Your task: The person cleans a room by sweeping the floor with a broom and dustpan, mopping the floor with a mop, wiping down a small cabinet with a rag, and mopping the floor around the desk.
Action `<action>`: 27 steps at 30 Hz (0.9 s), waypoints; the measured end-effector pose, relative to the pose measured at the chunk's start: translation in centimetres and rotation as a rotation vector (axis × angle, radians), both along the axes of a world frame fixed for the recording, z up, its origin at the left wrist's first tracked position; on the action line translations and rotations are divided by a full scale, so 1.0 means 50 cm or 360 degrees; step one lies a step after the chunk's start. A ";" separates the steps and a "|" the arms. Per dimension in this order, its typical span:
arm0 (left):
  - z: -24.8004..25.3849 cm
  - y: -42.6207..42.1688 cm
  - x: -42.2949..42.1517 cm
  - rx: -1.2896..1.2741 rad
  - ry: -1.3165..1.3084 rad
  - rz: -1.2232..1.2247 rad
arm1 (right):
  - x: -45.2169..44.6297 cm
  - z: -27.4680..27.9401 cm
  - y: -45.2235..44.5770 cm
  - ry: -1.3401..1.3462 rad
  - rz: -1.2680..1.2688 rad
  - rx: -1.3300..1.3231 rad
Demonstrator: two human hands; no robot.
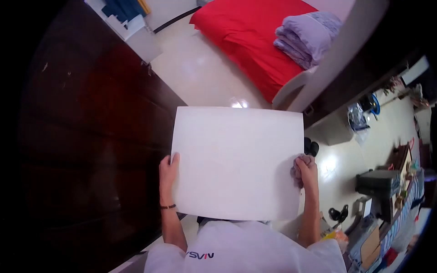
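Note:
A large white sheet, stiff and nearly flat, is held out in front of my chest. My left hand grips its left edge with the thumb on top, a dark beaded bracelet on the wrist. At the opposite edge, my right hand is closed on the sheet together with a crumpled grey-brown cloth, which lies against the white surface. The fingers of both hands are partly hidden behind the sheet.
A dark wooden door stands close on my left. Through the doorway is a red-covered bed with a folded lilac quilt. To the right are black shoes, a dark case and a cardboard piece.

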State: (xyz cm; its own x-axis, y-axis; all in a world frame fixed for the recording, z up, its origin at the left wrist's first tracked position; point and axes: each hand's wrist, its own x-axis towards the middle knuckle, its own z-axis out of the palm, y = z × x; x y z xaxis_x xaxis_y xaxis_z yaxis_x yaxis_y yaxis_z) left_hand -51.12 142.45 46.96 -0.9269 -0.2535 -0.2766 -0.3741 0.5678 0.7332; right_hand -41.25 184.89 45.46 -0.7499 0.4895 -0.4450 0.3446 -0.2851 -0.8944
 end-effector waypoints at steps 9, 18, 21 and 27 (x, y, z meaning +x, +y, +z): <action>-0.059 -0.007 -0.317 0.0164 0.0101 0.0176 | -0.394 -0.010 0.016 -0.0003 0.0219 0.0018; -0.107 -0.023 -0.843 0.0136 0.0161 0.0197 | -0.928 -0.014 -0.014 -0.0102 0.0063 0.0068; -0.051 0.006 -0.970 0.0072 0.0201 0.0251 | -1.091 0.032 0.015 -0.0070 0.0186 0.0215; -0.014 -0.059 -1.157 0.0031 0.0228 0.0402 | -1.401 0.123 -0.057 0.0080 0.0263 0.0322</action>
State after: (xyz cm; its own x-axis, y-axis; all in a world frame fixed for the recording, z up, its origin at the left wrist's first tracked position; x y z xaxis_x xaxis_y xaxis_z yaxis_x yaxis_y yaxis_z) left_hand -108.98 139.50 46.26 -0.8652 -0.4770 -0.1545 -0.3936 0.4552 0.7987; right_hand -111.29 182.03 51.62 -0.8458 0.4337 -0.3107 0.3255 -0.0419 -0.9446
